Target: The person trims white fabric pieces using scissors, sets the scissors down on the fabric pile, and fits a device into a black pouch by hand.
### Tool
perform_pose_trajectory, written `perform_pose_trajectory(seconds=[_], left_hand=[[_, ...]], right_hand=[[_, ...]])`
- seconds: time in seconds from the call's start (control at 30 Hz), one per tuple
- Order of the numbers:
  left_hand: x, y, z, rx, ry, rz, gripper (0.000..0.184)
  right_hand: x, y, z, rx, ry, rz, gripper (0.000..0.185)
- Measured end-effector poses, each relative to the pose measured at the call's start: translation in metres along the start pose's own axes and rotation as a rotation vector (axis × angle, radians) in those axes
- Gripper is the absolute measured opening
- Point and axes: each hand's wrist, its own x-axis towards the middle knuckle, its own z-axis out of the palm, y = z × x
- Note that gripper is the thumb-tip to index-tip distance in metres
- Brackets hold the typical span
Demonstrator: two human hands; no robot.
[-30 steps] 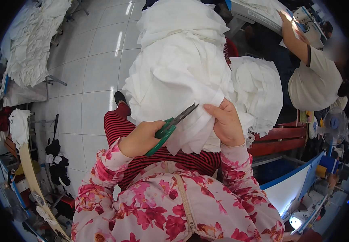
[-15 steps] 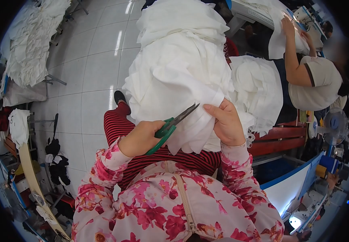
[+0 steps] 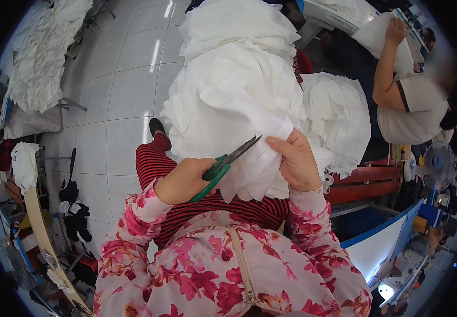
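Observation:
Green-handled scissors (image 3: 218, 171) are gripped in my left hand (image 3: 184, 180), fingers closed round the handles. Their dark blades point up and right, tips close to the edge of a white fabric piece (image 3: 260, 124). My right hand (image 3: 298, 159) pinches that edge between thumb and fingers, just right of the blade tips. Beneath and beyond lies a big pile of white cloth (image 3: 234, 68), stacked in loose layers in front of me and reaching my lap. Part of the fingers of my right hand is hidden by the cloth.
To the right, another stack of white cloth (image 3: 337, 119) lies by a red wooden bench (image 3: 366, 182). A co-worker (image 3: 416, 105) handles white cloth at a sewing machine. A fan (image 3: 440, 165) stands at far right. More white pieces (image 3: 41, 58) cover a table at upper left.
My hands, the scissors and the cloth between them look unmoved. At upper right, the co-worker's raised arm and the white cloth there have shifted.

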Motion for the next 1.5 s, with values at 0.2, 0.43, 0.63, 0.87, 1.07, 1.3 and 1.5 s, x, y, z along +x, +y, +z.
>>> perform_pose_trajectory(seconds=[0.2, 0.43, 0.63, 0.87, 1.07, 1.3, 1.5], left_hand=[[-0.002, 0.004, 0.000, -0.068, -0.016, -0.070, 0.023], [-0.003, -0.001, -0.001, -0.134, -0.005, -0.115, 0.021], [-0.016, -0.006, 0.009, -0.606, 0.037, -0.071, 0.028], [0.061, 0.000, 0.034, -1.255, 0.419, 0.304, 0.012], [0.057, 0.042, -0.023, -1.132, 0.618, 0.506, 0.029], [0.012, 0.055, -0.037, -0.573, 0.202, 0.484, 0.045], [-0.001, 0.079, -0.020, -0.522, -0.039, 0.418, 0.046]], right_hand=[[0.000, 0.002, -0.002, -0.002, 0.002, 0.001, 0.034], [0.003, 0.002, -0.003, 0.108, 0.078, -0.070, 0.034], [0.004, -0.006, 0.006, 0.357, 0.333, -0.469, 0.042], [-0.019, 0.043, 0.047, 0.516, 0.264, -0.200, 0.054], [-0.025, 0.030, 0.056, -0.472, -0.438, 0.287, 0.044], [-0.002, -0.021, 0.019, -0.092, -0.071, -0.382, 0.053], [0.044, 0.028, -0.063, 0.041, -0.121, -0.231, 0.073]])
